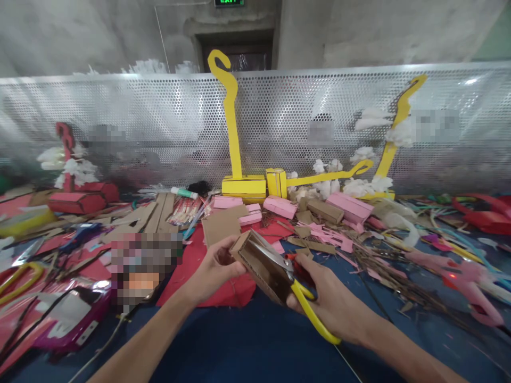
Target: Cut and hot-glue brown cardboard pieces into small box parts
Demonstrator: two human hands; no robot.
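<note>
A small open cardboard box (269,276) is held up in front of me, tilted down toward the right. My left hand (221,266) pinches its left end between thumb and fingers. With my right hand (325,298) I grip a pair of yellow-handled scissors (301,303) at the box's right end. The scissors' metal blades lie over the box's open side, pointing up and left; whether they cut into the cardboard I cannot tell. A red-orange piece (293,258) shows by my right fingers, partly hidden. Beneath the box lies a red sheet (211,287).
Yellow paper-covered hook shapes (231,127) stand by a perforated metal panel (275,122). Pink boxes (351,205) and paper scraps lie behind my hands. A pink glue gun (459,274) is at right, a purple tape dispenser (67,327) at left. A red hook piece (75,199) stands far left.
</note>
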